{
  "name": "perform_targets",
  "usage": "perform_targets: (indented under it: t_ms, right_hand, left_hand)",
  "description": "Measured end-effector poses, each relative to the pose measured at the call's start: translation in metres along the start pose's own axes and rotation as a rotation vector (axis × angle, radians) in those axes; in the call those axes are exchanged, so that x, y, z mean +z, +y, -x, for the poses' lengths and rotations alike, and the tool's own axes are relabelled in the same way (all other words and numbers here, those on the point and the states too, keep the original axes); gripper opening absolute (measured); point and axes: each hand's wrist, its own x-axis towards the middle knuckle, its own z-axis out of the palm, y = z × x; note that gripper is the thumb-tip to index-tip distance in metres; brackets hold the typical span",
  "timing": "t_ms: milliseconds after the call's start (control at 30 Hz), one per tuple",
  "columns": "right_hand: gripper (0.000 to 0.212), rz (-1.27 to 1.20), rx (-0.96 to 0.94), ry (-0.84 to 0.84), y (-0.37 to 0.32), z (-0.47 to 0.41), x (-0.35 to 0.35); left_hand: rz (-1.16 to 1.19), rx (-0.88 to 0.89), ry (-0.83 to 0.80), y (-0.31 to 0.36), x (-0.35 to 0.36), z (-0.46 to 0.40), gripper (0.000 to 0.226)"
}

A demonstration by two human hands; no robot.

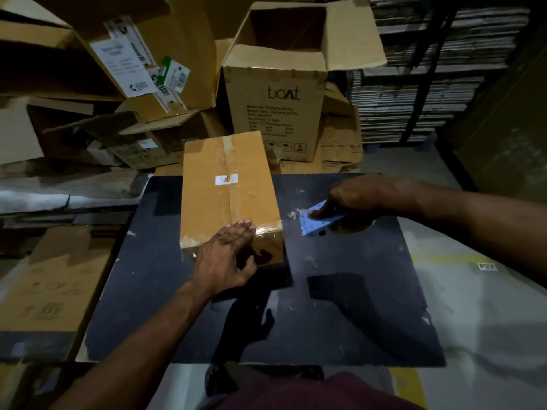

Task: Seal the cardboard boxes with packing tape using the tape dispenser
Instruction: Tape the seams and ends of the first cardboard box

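The taped cardboard box [228, 196] is pressed at its near edge by the flat, straight-fingered left hand [226, 255]. The blue tape dispenser [315, 218] is gripped by the right hand [359, 196], just beside the box on the dark table [340, 306].

Matt cardboard box [207, 199] under glossy clear tape [229, 173]; scuffed dark tabletop [340, 306].

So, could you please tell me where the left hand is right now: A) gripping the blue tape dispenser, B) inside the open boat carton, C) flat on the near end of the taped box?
C: the left hand lies with straight fingers on the taped cardboard box, while the right hand holds the blue tape dispenser.
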Motion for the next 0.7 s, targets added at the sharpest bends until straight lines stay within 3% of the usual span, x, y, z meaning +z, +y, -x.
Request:
perform_targets:
  t_ms: [133,267,433,533,700]
  right_hand:
    - [0.054,0.042,0.018,-0.045,-0.005,-0.009,0.006]
    - [0.056,-0.172,0.118,-0.076,-0.004,-0.011,0.006]
    - [0.045,-0.150,0.103,-0.040,0.001,-0.016,0.005]
    - [0.041,-0.056,0.079,-0.034,0.002,-0.034,0.017]
    - [0.038,0.079,-0.004,0.070,0.000,-0.033,0.029]
  left_hand:
    - [0.004,-0.022,-0.020,0.003,-0.002,0.001,0.073]
    - [0.001,-0.039,-0.025,0.005,-0.002,0.002,0.072]
    - [-0.157,-0.113,-0.068,0.026,-0.026,-0.019,0.066]
    - [-0.267,0.015,-0.044,0.043,-0.039,-0.039,0.052]
    - [-0.225,0.307,-0.140,0.034,-0.029,-0.073,0.072]
